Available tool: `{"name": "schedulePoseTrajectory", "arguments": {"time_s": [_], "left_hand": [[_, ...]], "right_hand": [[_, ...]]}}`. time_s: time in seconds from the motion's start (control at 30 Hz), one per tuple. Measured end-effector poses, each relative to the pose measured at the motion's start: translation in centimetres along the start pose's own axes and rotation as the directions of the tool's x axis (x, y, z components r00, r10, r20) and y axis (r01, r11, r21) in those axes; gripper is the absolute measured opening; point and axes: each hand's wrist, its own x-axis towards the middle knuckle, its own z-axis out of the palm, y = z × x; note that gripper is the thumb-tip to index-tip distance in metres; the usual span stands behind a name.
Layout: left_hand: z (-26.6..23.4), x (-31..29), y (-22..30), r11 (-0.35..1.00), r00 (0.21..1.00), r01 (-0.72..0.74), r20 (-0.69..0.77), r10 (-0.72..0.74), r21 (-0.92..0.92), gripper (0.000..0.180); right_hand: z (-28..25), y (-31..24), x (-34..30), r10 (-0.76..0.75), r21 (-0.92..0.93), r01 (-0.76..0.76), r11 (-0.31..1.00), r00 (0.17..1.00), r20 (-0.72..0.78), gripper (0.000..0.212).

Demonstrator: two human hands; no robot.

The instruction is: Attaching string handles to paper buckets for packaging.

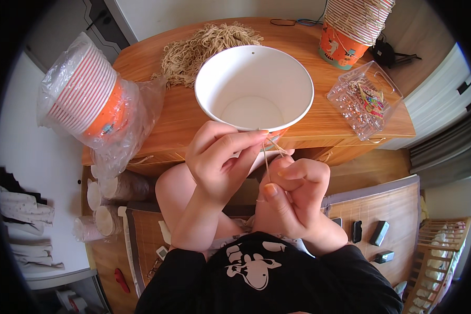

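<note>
A large paper bucket (254,86), white inside and orange outside, stands on the table's near edge with its mouth toward me. A small hole shows under its far rim. My left hand (222,157) is closed, its thumb and fingertips pinching a thin beige string (266,165) right at the bucket's near rim. Below and to the right, my right hand (298,196) is closed too and grips the string lower down. A short length runs taut between the hands, and a loop bends toward the right fingers. Whether the string passes through the rim is hidden by my left fingertips.
A heap of beige strings (204,49) lies behind the bucket on the wooden table (165,125). Bagged nested buckets (89,94) lean at left; a strung stack (345,42) stands far right. Near it sits a clear plastic box (366,102) of small shiny parts.
</note>
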Motion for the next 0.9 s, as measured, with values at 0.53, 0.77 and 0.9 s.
{"name": "schedulePoseTrajectory", "arguments": {"time_s": [0.53, 0.77, 0.9], "left_hand": [[0.2, 0.1, -0.1, 1.000, 0.999, -0.012, -0.051, 0.012, 0.000, 0.030], [0.3, 0.1, -0.2, 0.993, 0.993, -0.100, -0.061, 0.103, 0.061, 0.032], [0.4, 0.1, -0.1, 0.979, 0.984, -0.153, -0.075, 0.164, 0.136, 0.030]], "right_hand": [[-0.3, -0.3, 2.4, 0.307, -0.345, -0.361, 0.866, 0.930, -0.203, 0.021], [-0.3, -0.4, 2.6, 0.142, -0.467, -0.275, 0.840, 0.943, -0.301, 0.011], [-0.1, -1.3, 2.4, 0.056, -0.568, -0.212, 0.795, 0.959, -0.278, 0.011]]}}
